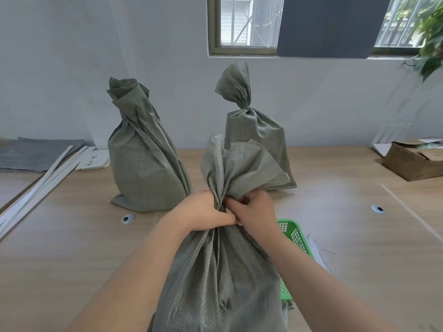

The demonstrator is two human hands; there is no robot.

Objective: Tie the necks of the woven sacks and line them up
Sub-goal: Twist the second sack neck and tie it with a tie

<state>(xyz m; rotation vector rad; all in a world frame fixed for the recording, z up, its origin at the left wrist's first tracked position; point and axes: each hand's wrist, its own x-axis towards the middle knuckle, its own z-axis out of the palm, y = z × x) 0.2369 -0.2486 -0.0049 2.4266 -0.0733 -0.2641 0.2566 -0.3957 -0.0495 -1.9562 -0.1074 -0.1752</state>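
Near sack (220, 279): both hands, left (207, 209) and right (254, 208), fingers curled, gripping gathered neck.

An office-like workroom. A broad wood-laminate desk (72, 248) with round cable grommets (128, 218) stands against a plain white wall (60, 56) under a barred window (242, 25). On it stand filled woven sacks (143, 159), beside a cardboard box (412, 161) and loose papers (94, 160).

Two standing sacks (146, 159) (256, 137) block the far table (72, 236).
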